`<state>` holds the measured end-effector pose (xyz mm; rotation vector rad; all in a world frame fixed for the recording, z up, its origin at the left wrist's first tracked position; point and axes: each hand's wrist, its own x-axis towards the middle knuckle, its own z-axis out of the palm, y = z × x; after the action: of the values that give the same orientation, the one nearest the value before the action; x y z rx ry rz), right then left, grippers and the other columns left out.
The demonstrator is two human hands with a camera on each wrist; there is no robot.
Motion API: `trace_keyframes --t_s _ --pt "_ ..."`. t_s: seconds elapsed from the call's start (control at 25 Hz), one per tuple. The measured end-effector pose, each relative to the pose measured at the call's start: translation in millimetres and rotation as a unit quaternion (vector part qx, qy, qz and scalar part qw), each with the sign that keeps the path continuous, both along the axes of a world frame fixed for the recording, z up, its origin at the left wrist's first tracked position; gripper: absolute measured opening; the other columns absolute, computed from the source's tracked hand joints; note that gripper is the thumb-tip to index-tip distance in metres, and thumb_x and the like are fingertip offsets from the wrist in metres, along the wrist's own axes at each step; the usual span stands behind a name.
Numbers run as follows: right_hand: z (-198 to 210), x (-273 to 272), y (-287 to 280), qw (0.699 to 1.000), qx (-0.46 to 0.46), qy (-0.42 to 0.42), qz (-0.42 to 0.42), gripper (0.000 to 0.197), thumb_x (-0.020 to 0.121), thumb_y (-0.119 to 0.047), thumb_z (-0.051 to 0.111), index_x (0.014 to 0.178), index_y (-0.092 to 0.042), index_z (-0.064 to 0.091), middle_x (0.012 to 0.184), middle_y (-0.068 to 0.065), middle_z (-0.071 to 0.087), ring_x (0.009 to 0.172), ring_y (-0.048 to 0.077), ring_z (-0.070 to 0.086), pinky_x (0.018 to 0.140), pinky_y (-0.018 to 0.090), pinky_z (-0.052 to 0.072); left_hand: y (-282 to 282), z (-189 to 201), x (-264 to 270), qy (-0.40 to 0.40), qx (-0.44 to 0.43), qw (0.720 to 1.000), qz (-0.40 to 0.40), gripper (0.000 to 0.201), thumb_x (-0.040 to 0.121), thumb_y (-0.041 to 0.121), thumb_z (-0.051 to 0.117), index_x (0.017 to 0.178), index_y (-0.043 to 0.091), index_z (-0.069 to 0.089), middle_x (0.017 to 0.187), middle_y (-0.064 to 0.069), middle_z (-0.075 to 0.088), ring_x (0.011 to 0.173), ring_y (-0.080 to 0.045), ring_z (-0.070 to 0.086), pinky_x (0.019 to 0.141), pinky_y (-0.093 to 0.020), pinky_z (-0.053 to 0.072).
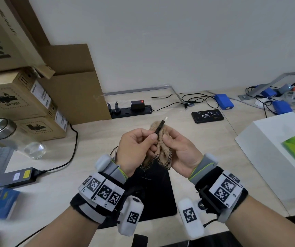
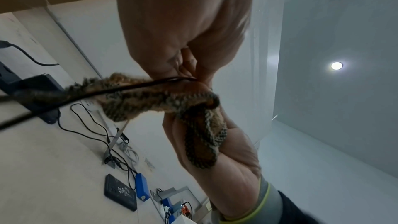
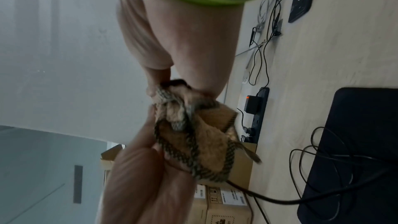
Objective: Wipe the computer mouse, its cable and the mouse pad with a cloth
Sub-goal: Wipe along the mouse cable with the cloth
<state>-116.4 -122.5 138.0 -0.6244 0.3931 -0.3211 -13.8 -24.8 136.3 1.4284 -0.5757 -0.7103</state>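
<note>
The left hand (image 1: 136,148) is pinching the cable's plug (image 1: 160,127) while the right hand (image 1: 180,150) is gripping the cloth (image 1: 162,148) bunched around it, above the pad (image 1: 161,193). This looks like the cable step; next, the cloth probably needs sliding down the cable (image 3: 301,198). The mouse is hidden.

the head camera looks forward and down from above the pale wooden desk (image 1: 187,136), both hands (image 1: 136,148) mid-frame and near. each wrist camera sits close behind its own palm, rolled sideways — the left toward the ceiling, the right across the desk. all three share the hands and the black power strip (image 1: 130,111).
</note>
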Motion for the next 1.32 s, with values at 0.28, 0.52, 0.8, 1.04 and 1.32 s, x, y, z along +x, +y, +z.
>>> trace_keyframes --t_s 0.28,0.52,0.8,1.04,1.32 --pt "-11.8 5.8 6.9 0.991 -0.111 0.052 0.060 0.033 0.094 -0.029 0.054 0.072 -0.005 0.052 0.061 0.014 0.053 0.058 0.028 0.061 0.058 0.032 0.052 -0.2 -1.9 2.0 0.116 0.028 0.991 -0.060 0.032 0.096 0.012 0.055 0.065 0.004 0.060 0.054 -0.004 0.059 0.040 -0.010 0.048 0.035 -0.017 0.034" --pt "-15.3 12.5 12.1 0.984 -0.137 0.114 -0.027 0.035 0.080 -0.031 0.062 0.088 0.003 0.058 0.062 0.014 0.054 0.055 0.026 0.057 0.057 0.035 0.054 -0.3 -11.0 -1.9 0.156 0.054 0.985 -0.055 0.036 0.097 0.012 0.054 0.062 0.005 0.051 0.053 -0.005 0.039 0.036 -0.007 0.027 0.035 -0.016 0.022" --pt "-22.1 14.5 -5.2 0.991 0.053 0.122 -0.005 0.043 0.093 -0.041 0.049 0.110 -0.001 0.054 0.092 0.016 0.058 0.081 0.026 0.059 0.071 0.034 0.056 8.9 -10.7 -7.3 0.070 0.101 0.992 -0.037 0.026 0.093 0.009 0.062 0.070 -0.002 0.061 0.041 0.003 0.049 0.030 -0.002 0.034 0.034 -0.012 0.026" --pt "-18.3 13.7 -22.5 0.976 0.127 0.131 -0.117 0.035 0.093 -0.043 0.051 0.094 -0.010 0.057 0.084 0.007 0.059 0.073 0.019 0.061 0.073 0.032 0.056 15.9 -19.3 -3.0 -0.075 0.128 0.989 -0.013 0.023 0.088 0.020 0.070 0.070 0.005 0.070 0.054 -0.012 0.057 0.050 -0.015 0.040 0.050 -0.021 0.031" --pt "-7.7 -7.1 -8.9 0.995 0.097 0.034 -0.002 0.037 0.092 -0.023 0.045 0.101 0.003 0.070 0.103 0.022 0.066 0.094 0.033 0.064 0.091 0.045 0.051 10.0 -10.6 2.4 0.024 0.066 0.997 0.039 0.019 0.094 0.010 0.061 0.077 0.002 0.064 0.050 0.004 0.057 0.034 -0.010 0.037 0.039 -0.022 0.034"
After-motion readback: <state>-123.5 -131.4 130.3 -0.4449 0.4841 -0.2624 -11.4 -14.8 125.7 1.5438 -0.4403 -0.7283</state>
